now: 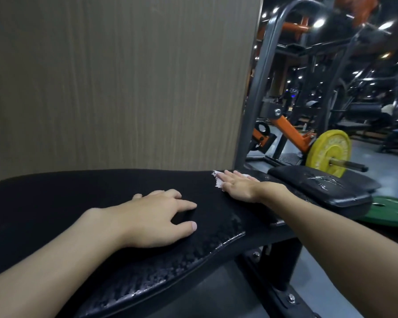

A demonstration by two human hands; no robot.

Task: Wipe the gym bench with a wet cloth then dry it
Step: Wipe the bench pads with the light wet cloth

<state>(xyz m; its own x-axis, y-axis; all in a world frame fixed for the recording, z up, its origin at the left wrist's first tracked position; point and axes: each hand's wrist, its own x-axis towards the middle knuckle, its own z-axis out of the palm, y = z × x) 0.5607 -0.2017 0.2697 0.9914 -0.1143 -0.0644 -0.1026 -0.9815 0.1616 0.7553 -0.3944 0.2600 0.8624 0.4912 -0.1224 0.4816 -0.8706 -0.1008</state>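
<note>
Near left hand [156, 216] braces open-fingered on the black gym bench [78, 198]; far right hand [237, 185] presses the white cloth [217, 180] flat, best swept in overlapping strokes.

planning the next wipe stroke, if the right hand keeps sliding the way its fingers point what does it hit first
The right hand lies flat on the white cloth, fingers aimed at the far edge of the black padded bench. Past that edge the first thing is probably the brown wood-grain wall panel, though the gap is unclear.
</note>
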